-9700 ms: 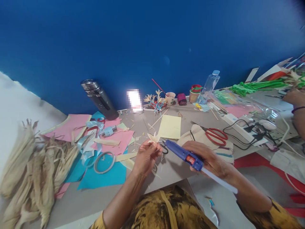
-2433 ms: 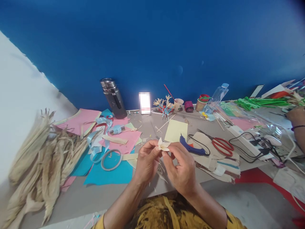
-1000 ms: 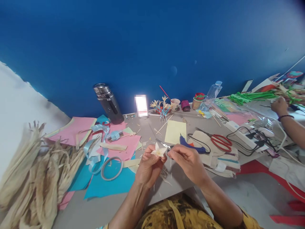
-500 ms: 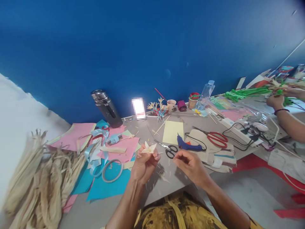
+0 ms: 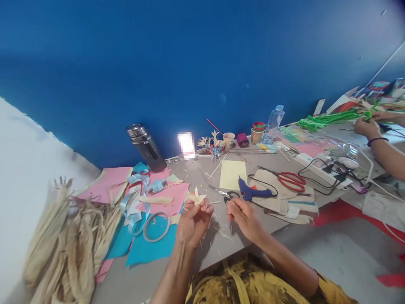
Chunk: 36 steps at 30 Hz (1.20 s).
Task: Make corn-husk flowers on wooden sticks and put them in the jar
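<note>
My left hand (image 5: 195,219) pinches a cream husk flower (image 5: 197,197) with pointed petals, and a thin pale stem sticks out to its right. My right hand (image 5: 245,220) is a short way to the right, thumb and fingers pressed together; whatever they may hold is hidden. Just beyond it lie black-handled scissors (image 5: 222,192), their handles partly covered by my fingers. A blue glue gun (image 5: 255,191) rests beside them on the right. Small pale scraps are scattered on the table between my hands.
Dried corn husks (image 5: 72,249), blue sheets (image 5: 155,249) and a tape roll (image 5: 156,226) lie left. At the back stand a dark flask (image 5: 147,147) and finished-looking husk flowers (image 5: 213,143). Red-handled scissors (image 5: 289,180) and a power strip (image 5: 319,169) are right, near another person's hands (image 5: 368,128).
My right hand has moved slightly left, closer to the flower, and now covers part of the scissors' handles. My left hand still holds the flower. The view has shifted a little.
</note>
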Tool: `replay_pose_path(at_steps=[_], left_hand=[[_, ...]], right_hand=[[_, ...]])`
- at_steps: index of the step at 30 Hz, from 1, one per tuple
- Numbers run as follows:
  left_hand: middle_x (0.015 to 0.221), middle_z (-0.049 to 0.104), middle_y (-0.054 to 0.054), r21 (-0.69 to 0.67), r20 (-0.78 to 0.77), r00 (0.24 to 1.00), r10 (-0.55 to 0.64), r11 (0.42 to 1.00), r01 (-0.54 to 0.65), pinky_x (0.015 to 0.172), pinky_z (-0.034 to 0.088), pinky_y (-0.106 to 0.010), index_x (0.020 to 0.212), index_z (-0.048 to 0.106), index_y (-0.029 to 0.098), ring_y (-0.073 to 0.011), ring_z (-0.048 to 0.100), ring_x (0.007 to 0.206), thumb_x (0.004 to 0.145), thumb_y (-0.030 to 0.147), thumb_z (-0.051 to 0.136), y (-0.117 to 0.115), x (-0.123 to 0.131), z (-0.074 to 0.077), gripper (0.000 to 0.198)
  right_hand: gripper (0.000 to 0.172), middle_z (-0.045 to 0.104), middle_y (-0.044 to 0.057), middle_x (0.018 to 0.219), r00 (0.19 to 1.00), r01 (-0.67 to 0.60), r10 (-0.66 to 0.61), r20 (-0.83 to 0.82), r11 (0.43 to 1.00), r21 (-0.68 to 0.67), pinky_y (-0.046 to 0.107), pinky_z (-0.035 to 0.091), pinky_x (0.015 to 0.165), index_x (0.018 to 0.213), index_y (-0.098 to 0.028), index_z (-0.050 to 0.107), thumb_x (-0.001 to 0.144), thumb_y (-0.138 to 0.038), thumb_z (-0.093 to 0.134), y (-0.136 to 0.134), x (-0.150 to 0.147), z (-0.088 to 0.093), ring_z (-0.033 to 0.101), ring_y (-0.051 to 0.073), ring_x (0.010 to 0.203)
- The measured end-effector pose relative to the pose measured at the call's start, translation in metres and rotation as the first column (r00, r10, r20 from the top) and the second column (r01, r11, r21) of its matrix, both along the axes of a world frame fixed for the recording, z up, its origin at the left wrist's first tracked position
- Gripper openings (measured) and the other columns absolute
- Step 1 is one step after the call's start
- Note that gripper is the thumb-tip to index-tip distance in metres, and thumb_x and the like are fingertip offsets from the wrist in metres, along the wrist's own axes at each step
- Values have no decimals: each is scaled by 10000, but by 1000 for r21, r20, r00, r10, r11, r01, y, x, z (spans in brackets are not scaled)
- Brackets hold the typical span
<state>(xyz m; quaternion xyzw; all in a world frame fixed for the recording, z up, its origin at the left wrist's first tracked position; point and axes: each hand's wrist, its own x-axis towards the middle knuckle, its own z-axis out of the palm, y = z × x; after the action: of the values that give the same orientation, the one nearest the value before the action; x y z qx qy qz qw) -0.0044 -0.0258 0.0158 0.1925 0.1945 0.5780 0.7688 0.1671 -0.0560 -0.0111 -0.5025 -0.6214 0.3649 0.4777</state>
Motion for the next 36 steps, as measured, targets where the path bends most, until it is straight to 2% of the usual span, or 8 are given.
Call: replay_pose_path(at_steps=[5,16,19,21,22,26,33,36], left_hand=[[661,462,41,-68,83,993,84,995,-78,577,425,-209,655,507,158,-66,456,602,608,78,855,-3,-27,4,360],[687,501,51,-96,247,962,117,991,-96,534,434,-175,735,478,174,-44,470,560,691,-25,704,-5,-61,11,304],[694,495,46,-101,257,962,94,992,-70,535,435,-173,735,489,168,-43,469,559,702,-25,696,-6,-55,10,285],[695,487,38,-116,236,968,87,991,-61,533,435,-174,719,497,161,-45,465,561,710,-14,700,-8,-49,9,268],[694,483,35,-124,222,971,86,991,-59,532,436,-176,712,503,158,-47,462,563,710,-6,707,-9,-46,9,262],[694,485,31,-136,165,978,132,985,-110,521,431,-189,683,514,160,-55,457,568,675,15,758,-13,-50,13,284],[653,520,67,-95,-30,929,370,924,-371,536,433,-234,660,471,169,-61,455,548,617,-1,815,-23,-115,25,385],[673,555,66,-109,-71,922,380,916,-386,532,441,-232,682,471,170,-60,477,554,636,9,803,-28,-135,20,372]], right_hand=[[272,628,-2,695,997,67,-66,42,997,-39,236,381,543,792,-178,622,945,-380,525,4,4,1,483,117,549],[512,422,-34,489,956,213,-219,197,976,49,262,391,508,570,-228,394,1017,-477,373,-13,28,-4,451,118,475],[432,592,13,614,991,116,-119,67,992,48,266,444,510,658,-206,563,991,-460,456,-7,5,6,558,127,524],[246,728,54,930,999,19,-22,32,998,65,258,471,465,1020,-228,668,892,-438,648,-2,-20,11,603,121,538],[367,738,65,1035,994,-108,106,26,992,63,253,479,444,1174,-260,648,844,-403,723,0,-33,13,621,117,534],[63,724,-9,671,930,-366,366,23,931,9,239,462,416,925,-323,750,893,-316,696,5,-52,16,615,111,456],[368,319,-78,380,918,-79,5,-396,982,-170,302,340,434,736,-230,637,885,-565,616,-28,69,29,332,104,357],[552,304,-42,377,934,-31,-12,-357,993,-115,318,345,418,479,-241,455,860,-600,628,-61,122,41,339,121,369]])
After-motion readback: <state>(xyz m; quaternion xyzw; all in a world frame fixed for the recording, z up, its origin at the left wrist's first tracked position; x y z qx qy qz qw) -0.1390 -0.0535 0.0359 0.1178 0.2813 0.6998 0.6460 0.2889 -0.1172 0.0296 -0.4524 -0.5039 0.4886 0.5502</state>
